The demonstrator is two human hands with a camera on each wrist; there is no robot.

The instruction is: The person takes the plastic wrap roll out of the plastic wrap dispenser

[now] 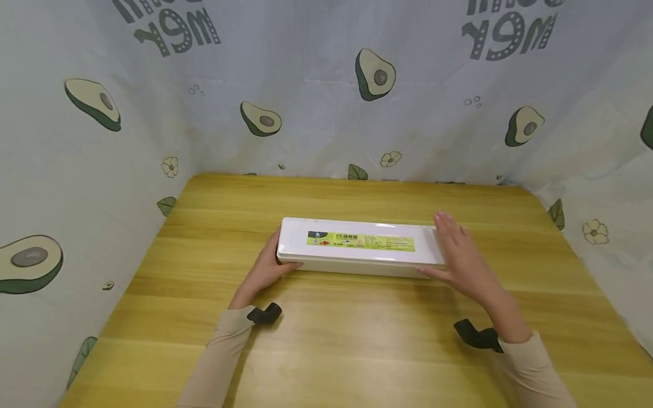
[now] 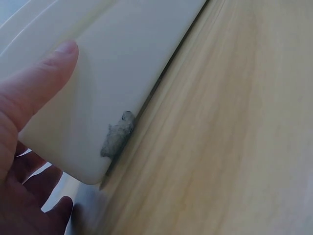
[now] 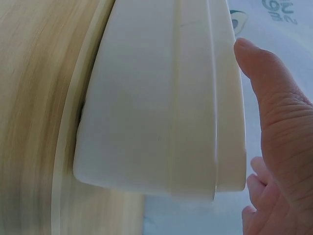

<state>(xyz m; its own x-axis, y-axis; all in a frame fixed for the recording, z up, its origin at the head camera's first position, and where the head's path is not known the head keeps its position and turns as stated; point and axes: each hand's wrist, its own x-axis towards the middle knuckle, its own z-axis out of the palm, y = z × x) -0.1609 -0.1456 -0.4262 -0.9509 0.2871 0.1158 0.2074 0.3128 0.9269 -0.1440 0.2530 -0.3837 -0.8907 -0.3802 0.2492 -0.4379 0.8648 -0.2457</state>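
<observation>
A long white cling film box [image 1: 359, 266] with a yellow-green label [image 1: 362, 241] lies across the wooden table, its lid down. My left hand [image 1: 267, 260] grips its left end, the thumb on the front face and the fingers round the end. A grey patch [image 2: 117, 134] marks the box's lower front edge near this thumb. At the other end, my right hand [image 1: 464, 263] has its fingers straight and raised above the lid's edge. Its thumb [image 3: 269, 73] lies close along the lid's front edge.
The wooden table [image 1: 377, 340] reaches back to a white curtain [image 1: 316, 68] printed with avocados, which also hangs on both sides. Black camera mounts [image 1: 265, 313] sit at both wrists, over beige sleeves [image 1: 216, 357].
</observation>
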